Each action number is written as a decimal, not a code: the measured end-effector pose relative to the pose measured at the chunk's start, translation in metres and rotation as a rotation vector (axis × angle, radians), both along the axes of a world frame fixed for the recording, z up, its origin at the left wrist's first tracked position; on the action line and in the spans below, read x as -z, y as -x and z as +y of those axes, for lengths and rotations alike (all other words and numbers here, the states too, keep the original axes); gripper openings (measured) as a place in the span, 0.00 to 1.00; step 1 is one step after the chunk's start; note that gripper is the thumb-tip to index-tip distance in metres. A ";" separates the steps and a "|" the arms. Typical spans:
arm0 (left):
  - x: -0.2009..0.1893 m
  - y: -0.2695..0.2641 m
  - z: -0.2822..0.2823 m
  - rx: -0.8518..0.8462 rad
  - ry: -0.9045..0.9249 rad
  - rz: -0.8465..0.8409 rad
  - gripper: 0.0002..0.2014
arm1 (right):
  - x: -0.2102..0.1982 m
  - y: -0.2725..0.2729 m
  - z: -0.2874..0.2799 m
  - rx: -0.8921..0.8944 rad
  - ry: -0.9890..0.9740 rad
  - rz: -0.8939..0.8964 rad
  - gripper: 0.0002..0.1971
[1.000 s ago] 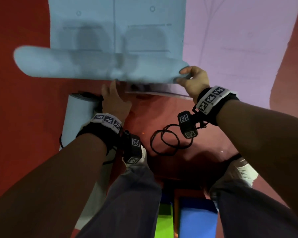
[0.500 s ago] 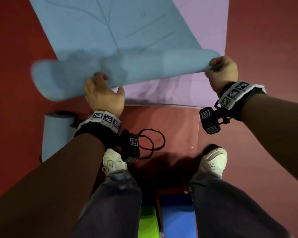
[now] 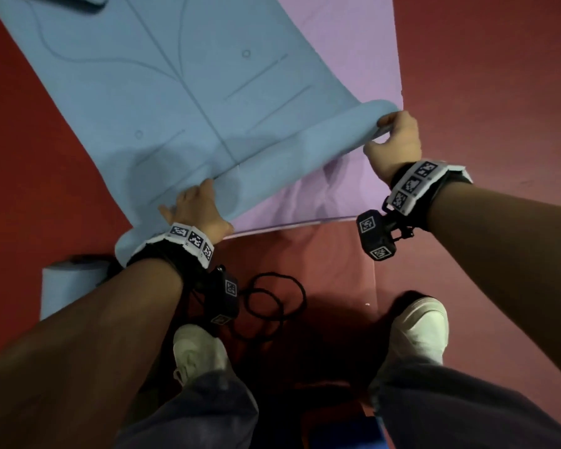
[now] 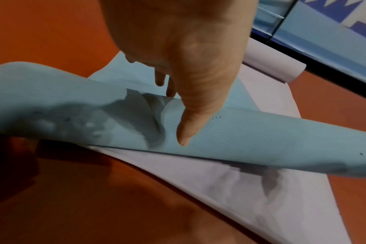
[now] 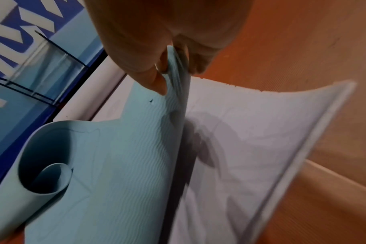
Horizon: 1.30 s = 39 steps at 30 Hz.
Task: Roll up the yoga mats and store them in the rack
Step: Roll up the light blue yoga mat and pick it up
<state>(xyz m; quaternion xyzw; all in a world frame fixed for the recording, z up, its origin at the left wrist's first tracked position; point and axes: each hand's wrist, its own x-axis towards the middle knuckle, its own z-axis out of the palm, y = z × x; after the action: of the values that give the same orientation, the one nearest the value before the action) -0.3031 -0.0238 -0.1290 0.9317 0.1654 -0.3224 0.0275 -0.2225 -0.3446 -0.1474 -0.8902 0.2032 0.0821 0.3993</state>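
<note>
Since half a second ago, both hands have drawn the rolled edge nearer the feet. Nearest, a rolled pale-blue mat [image 3: 68, 286] stands by the left leg. The left hand [image 3: 196, 207] presses extended fingers on the roll of the light-blue foam yoga mat [image 3: 182, 92]; the right hand [image 3: 392, 140] pinches its end. The roll's long axis runs diagonally, low-left to upper-right, over a flat lilac mat [image 3: 347, 196]. Only the right wrist view shows the loose spiral opening [image 5: 46, 178] and the blue wire rack [image 5: 31, 74] beyond.
</note>
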 end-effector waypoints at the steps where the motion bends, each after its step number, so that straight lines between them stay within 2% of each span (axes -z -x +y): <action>1: 0.008 -0.001 -0.001 0.022 -0.025 0.007 0.46 | 0.007 -0.003 0.003 -0.029 0.026 -0.009 0.20; 3: 0.025 -0.008 0.000 0.054 -0.033 0.005 0.38 | 0.021 -0.009 0.011 -0.113 0.140 -0.014 0.23; 7: 0.050 -0.039 0.002 0.204 0.128 -0.023 0.27 | 0.040 -0.030 0.041 -0.427 0.277 -0.125 0.33; 8: 0.054 -0.049 0.002 0.251 0.160 -0.022 0.25 | 0.043 -0.035 0.052 -0.514 0.299 -0.146 0.35; 10: 0.060 -0.059 0.005 0.226 0.240 -0.009 0.24 | 0.047 -0.040 0.074 -0.693 0.323 -0.127 0.35; 12: 0.064 -0.063 0.009 0.195 0.279 -0.018 0.25 | 0.049 -0.038 0.088 -0.767 0.331 -0.067 0.33; 16: 0.061 -0.053 0.013 0.159 0.308 -0.052 0.25 | 0.051 -0.016 0.098 -0.767 0.253 0.039 0.27; 21: 0.050 -0.015 0.003 0.086 0.332 -0.099 0.26 | 0.038 0.017 0.093 -0.828 0.312 0.105 0.21; 23: 0.044 0.000 -0.006 0.084 0.311 -0.110 0.24 | 0.029 0.027 0.087 -0.859 0.351 0.109 0.18; 26: 0.038 0.016 -0.024 0.128 0.305 -0.144 0.14 | 0.021 0.040 0.072 -0.865 0.389 0.115 0.14; 29: 0.033 0.028 -0.045 0.116 0.384 -0.215 0.12 | 0.012 0.052 0.049 -0.792 0.418 0.103 0.11; 33: 0.029 0.041 -0.078 0.112 0.465 -0.296 0.13 | 0.002 0.063 0.016 -0.682 0.498 0.039 0.10; 36: 0.032 0.050 -0.090 0.125 0.493 -0.269 0.09 | 0.007 0.074 0.001 -0.675 0.511 0.032 0.10; 39: 0.036 0.059 -0.084 0.106 0.502 -0.209 0.11 | 0.015 0.083 0.000 -0.705 0.525 0.057 0.11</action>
<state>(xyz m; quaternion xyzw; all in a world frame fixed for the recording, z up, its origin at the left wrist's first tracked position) -0.3621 -0.1079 -0.1653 0.9312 0.0275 -0.2566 0.2575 -0.3050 -0.3450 -0.1624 -0.9738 -0.0881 0.1837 0.1012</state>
